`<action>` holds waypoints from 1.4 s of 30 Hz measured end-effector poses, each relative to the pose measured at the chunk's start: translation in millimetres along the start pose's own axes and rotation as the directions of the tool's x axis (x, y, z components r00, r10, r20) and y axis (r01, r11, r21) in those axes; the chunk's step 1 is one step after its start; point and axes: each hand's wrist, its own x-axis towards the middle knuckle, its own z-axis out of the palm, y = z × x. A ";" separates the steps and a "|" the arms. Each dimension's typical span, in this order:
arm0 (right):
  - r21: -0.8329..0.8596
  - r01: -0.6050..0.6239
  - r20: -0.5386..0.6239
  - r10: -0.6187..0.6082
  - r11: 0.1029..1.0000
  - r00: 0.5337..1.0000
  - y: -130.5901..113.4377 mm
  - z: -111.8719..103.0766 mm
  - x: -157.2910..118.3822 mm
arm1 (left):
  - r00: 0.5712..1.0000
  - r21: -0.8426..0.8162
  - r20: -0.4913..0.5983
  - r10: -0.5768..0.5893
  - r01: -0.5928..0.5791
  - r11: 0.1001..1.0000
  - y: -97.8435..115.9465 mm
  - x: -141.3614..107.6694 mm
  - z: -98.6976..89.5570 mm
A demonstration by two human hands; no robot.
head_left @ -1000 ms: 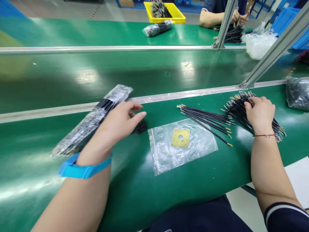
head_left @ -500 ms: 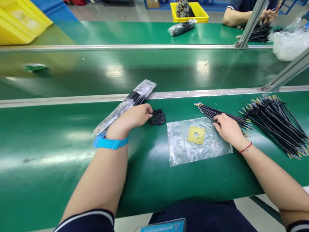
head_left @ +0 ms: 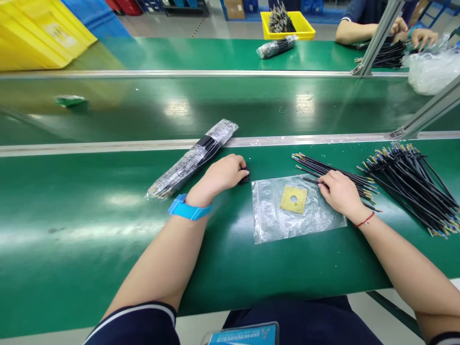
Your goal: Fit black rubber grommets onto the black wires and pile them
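My left hand (head_left: 226, 173), with a blue band at its wrist, reaches over a little pile of small black parts (head_left: 246, 180). Its thumb and fingers pinch at the pile and hide most of it. My right hand (head_left: 339, 192) is closed on one black cable (head_left: 310, 180), whose near end sticks out past the fingertips. Just behind lies a loose row of black cables (head_left: 323, 166) with coloured wire ends. Under the right hand is a clear zip bag (head_left: 268, 227); a yellow square (head_left: 286, 199) with a round hole shows on it.
A plastic-wrapped cable bundle (head_left: 187, 165) lies left of my left hand. A large cable pile (head_left: 417, 187) is at the right. Metal rails and posts (head_left: 427, 112) border the bench. Across it are a yellow bin (head_left: 305, 31), another wrapped bundle (head_left: 275, 48) and a co-worker's hands (head_left: 424, 37).
My left hand has moved right, onto the black parts. In my right hand, one cable now stands apart from the row. The co-worker's hands have spread apart.
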 end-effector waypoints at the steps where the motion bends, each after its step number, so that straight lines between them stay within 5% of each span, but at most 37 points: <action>1: 0.068 -0.028 0.002 0.028 0.997 1.000 0.0 -1.6 -0.8 | 1.000 -0.004 -0.001 -0.010 0.010 1.000 0.1 0.2 -1.3; 4: 0.309 -0.052 0.054 0.037 0.950 0.998 0.6 -9.5 -5.6 | 0.998 -0.045 -0.057 -0.041 0.038 0.998 0.2 0.6 -4.6; 7: 0.398 0.074 0.111 -0.128 0.914 0.985 0.3 -17.3 -11.5 | 0.994 -0.174 -0.095 -0.045 0.028 0.984 0.3 1.1 -4.9; 11: 0.327 0.163 0.161 -0.224 0.931 0.961 -2.5 -21.2 -14.8 | 0.997 -0.280 -0.070 -0.036 0.015 0.960 0.5 2.3 -2.7; 14: 0.277 0.167 0.183 -0.223 0.946 0.958 -3.9 -20.5 -14.5 | 0.986 -0.350 -0.150 -0.066 0.010 0.937 3.7 2.4 -1.1; 19: 0.164 0.195 0.180 -0.224 0.967 0.958 -6.3 -19.5 -13.8 | 0.996 -0.693 -0.091 0.011 -0.071 0.717 26.1 -4.8 9.9; 23: -0.066 0.248 0.216 -0.228 0.967 0.949 -15.0 -21.8 -13.6 | 0.934 -0.422 -0.175 0.311 -0.356 0.834 47.9 -15.3 25.8; 27: -0.196 0.287 0.256 -0.234 0.938 0.938 -23.2 -23.8 -13.1 | 0.831 -0.135 -0.043 0.555 -0.555 0.821 55.9 -22.5 31.4; 37: -0.130 0.220 0.311 -0.171 0.967 0.935 -24.0 -18.6 -12.4 | 0.937 -0.252 -0.038 0.346 -0.344 0.904 49.4 -20.0 26.3; 39: -0.038 0.190 0.272 -0.172 0.981 0.947 -22.9 -18.1 -12.1 | 0.959 -0.505 -0.052 0.277 -0.265 0.822 53.3 -20.9 28.3; 42: 0.176 0.184 0.095 -0.202 0.967 0.975 -21.6 -20.4 -12.6 | 0.968 -0.894 0.028 0.249 -0.087 0.439 63.1 -24.4 32.2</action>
